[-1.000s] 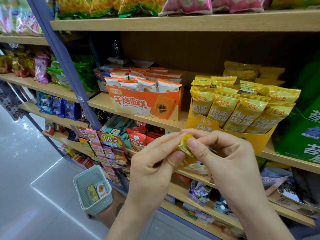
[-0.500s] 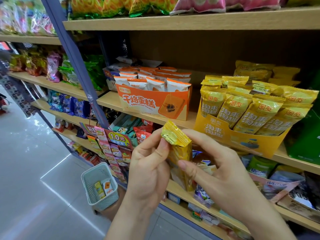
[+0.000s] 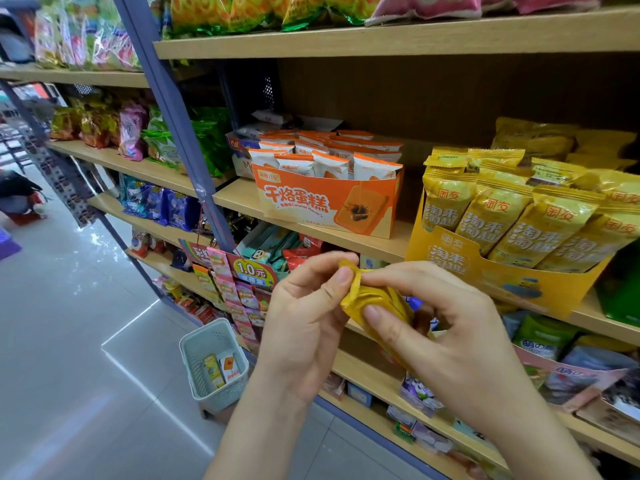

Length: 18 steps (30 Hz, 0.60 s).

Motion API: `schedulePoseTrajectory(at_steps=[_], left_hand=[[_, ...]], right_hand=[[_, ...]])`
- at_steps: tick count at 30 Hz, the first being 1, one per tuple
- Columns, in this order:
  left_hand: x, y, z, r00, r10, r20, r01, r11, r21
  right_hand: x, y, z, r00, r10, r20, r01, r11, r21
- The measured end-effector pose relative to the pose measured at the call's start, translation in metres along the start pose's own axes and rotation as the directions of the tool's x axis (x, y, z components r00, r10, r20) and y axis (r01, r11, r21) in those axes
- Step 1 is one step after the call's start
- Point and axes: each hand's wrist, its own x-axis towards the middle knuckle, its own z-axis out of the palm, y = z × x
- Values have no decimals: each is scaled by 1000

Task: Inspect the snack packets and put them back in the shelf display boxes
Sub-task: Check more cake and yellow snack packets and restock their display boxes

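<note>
Left hand [image 3: 304, 327] and right hand [image 3: 450, 341] both pinching.

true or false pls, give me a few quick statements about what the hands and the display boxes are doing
1. The left hand and right hand both pinch the yellow packet. True.
2. The orange display box stands to the right of the yellow display box. False: it stands to its left.
3. The basket on the floor has small packs in it. True.
4. The yellow display box is empty. False: upright pouches fill it.
</note>
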Motion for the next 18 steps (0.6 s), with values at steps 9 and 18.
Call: schedulePoseTrajectory(at_steps=[9, 18], left_hand=[[-11, 7, -3, 914, 389, 113, -375, 704, 604], [-13, -2, 8, 989, 110, -99, -98, 989, 113]], right_hand=[[0, -6, 7, 979, 4, -203, -12, 999, -40], [-2, -11, 16, 973, 47, -226, -45, 999, 13]])
